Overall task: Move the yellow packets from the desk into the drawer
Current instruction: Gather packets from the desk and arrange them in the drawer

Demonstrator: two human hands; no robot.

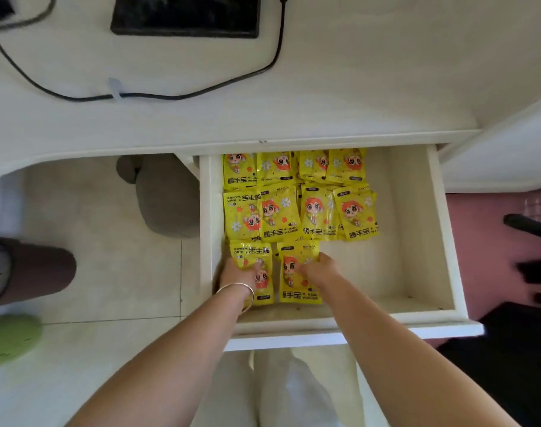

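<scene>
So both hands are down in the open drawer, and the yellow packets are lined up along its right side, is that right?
Not quite. The left hand and right hand are indeed down in the open drawer, but the yellow packets are lined up along its left side and middle, and none lie on its right side. The head view shows it.
</scene>
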